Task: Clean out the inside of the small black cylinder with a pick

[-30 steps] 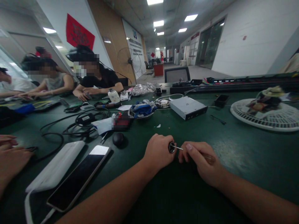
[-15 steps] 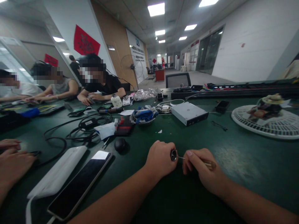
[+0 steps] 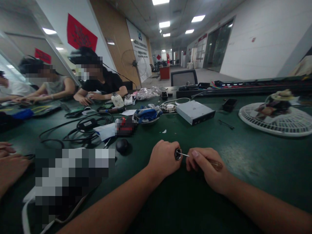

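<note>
judging by looks, expect a light, hard, somewhat slippery feel from the small dark ring-ended piece point(image 3: 176, 155), with little give at the shiny rim; cannot tell how fragile. best to hold around the body, just behind the rim, leaving the opening free. expect a light, stiff screwdriver-like tool point(image 3: 215, 165) as well, thin enough at the shaft to slip sideways under force; best to take by the brownish handle, steadied near the shaft.

find the piece inside the left hand point(image 3: 163, 159), wrapped in closed fingers, mostly hidden, with only the hollow end showing toward the right hand point(image 3: 207, 165). see the tool gripped in the right hand, pointing leftward with the tip at or in the opening; cannot tell how deep. held over the green counter point(image 3: 243, 139), apart from the black mouse-like object point(image 3: 122, 146).
</note>
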`<state>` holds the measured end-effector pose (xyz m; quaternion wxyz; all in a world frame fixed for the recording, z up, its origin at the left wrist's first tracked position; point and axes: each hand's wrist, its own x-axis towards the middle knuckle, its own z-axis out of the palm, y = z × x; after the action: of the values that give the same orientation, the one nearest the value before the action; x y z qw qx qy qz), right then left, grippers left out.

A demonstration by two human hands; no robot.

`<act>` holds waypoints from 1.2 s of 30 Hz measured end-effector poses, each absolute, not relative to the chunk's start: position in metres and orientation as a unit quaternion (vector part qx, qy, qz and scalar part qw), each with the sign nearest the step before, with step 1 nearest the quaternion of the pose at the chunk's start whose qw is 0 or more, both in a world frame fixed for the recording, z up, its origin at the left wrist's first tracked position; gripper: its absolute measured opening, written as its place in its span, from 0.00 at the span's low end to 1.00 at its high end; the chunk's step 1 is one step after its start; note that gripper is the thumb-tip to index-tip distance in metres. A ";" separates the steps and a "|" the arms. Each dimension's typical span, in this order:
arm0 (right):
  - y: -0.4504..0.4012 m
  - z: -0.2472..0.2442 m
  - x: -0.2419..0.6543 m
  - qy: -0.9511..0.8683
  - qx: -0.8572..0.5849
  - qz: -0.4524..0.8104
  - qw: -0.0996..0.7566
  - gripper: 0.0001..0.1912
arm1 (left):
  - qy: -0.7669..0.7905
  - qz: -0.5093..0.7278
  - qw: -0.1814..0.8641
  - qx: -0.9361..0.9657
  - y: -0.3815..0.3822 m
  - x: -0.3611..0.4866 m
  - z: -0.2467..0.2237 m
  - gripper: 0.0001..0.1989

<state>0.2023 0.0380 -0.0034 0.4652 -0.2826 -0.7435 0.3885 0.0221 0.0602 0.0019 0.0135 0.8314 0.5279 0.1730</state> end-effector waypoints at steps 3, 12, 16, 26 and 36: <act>0.038 -0.003 0.202 -0.743 -0.332 0.351 0.463 0.24 | 0.526 0.172 0.007 0.833 0.060 0.022 0.001 0.04; 0.038 -0.005 0.202 -0.740 -0.333 0.354 0.465 0.25 | 0.517 0.185 0.013 0.836 0.061 0.021 0.000 0.05; 0.036 -0.003 0.203 -0.762 -0.304 0.364 0.440 0.26 | 0.509 0.184 0.010 0.841 0.061 0.021 0.000 0.06; 0.039 -0.003 0.204 -0.748 -0.294 0.383 0.456 0.26 | 0.509 0.180 0.012 0.842 0.061 0.021 -0.001 0.06; 0.037 -0.002 0.202 -0.738 -0.304 0.386 0.463 0.26 | 0.507 0.185 0.004 0.842 0.061 0.021 -0.001 0.06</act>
<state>0.2022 0.0369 -0.0020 0.4629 -0.3043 -0.7378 0.3857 0.0209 0.0610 -0.0006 0.0044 0.8418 0.5072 0.1848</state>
